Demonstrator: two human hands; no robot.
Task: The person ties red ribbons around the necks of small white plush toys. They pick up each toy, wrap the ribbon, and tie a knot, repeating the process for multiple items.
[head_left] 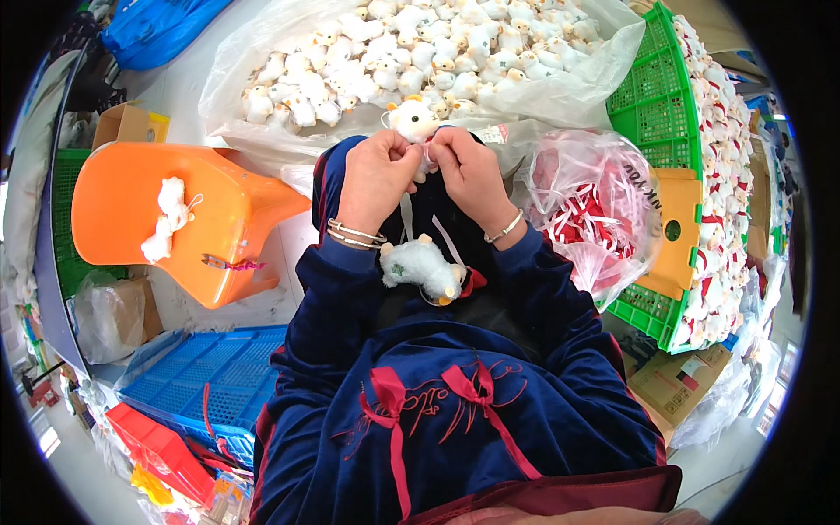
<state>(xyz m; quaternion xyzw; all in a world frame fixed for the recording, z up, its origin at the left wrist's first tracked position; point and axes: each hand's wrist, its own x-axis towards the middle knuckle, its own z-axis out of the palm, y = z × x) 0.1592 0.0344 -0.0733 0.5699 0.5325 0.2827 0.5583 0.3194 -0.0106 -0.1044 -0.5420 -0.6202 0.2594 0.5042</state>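
Note:
Above my knees, a small white plush animal (412, 119) with yellowish ears and a dark eye is held upright between my hands. The fingers of my left hand (376, 178) are pinched at the toy's neck. My right hand (471, 178) pinches at the opposite side, close to the left fingertips. Something thin and pinkish shows at the toy's neck between the fingers; the fingers partly hide it. On my lap below lies a second white plush animal (418, 267) on its side, with a bit of red cloth (473, 282) beside it.
A heap of plush animals (411, 48) fills a clear plastic sheet (232, 87) ahead. Left stands an orange stool (114, 206) with two plush toys (172, 206) and small snips (219, 262). Right are a bag of red and white ribbons (595, 219) and a green crate (643, 105).

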